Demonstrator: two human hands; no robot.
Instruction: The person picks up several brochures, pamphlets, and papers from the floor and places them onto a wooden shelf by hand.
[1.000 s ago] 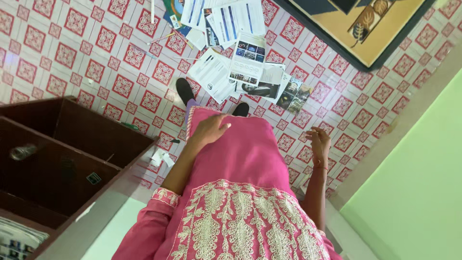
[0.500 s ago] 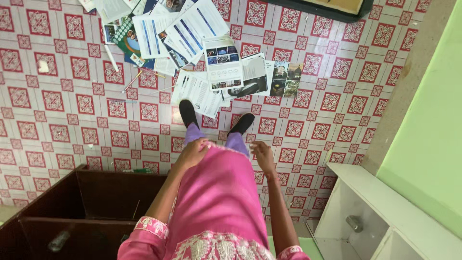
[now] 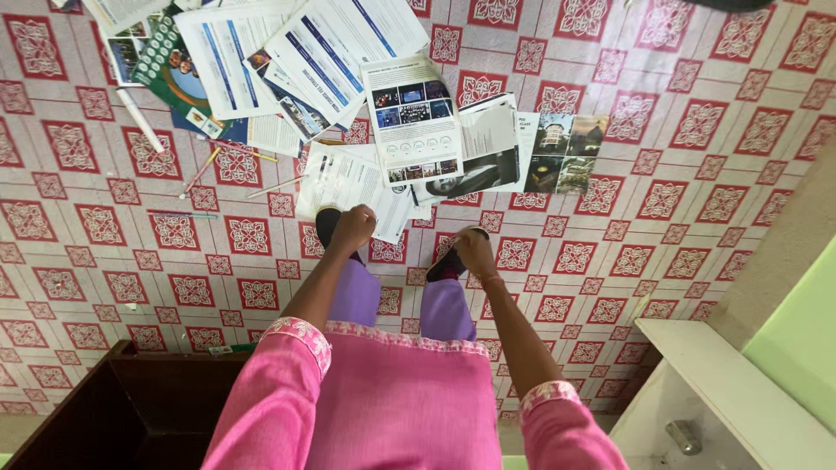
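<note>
Head view, looking straight down at a person in a pink tunic and lilac trousers who bends over a tiled floor point(image 3: 662, 165) patterned in red and white. The left hand point(image 3: 353, 230) is curled into a loose fist with the fingers drawn together, and it lies over the lower edge of a white printed sheet point(image 3: 348, 178), just above the left black shoe point(image 3: 327, 224); whether the fingers actually pinch the sheet cannot be told. The right hand point(image 3: 475, 251) hangs beside the right black shoe point(image 3: 448, 261), fingers bent and close together, holding nothing visible; a thin band circles its wrist.

The white printed sheet forms the near edge of a loose pile of papers point(image 3: 287, 61) spread on the floor ahead of the feet. On that pile lie a brochure with small photographs point(image 3: 412, 117) and, to its right, a leaflet with dark building pictures point(image 3: 562, 152). A white stick point(image 3: 139, 117) and several thin pencils point(image 3: 202, 170) lie to the left of the pile. A dark wooden cabinet point(image 3: 131, 409) stands at lower left, a white shelf unit point(image 3: 740, 392) at lower right, against a green wall point(image 3: 801, 331).
</note>
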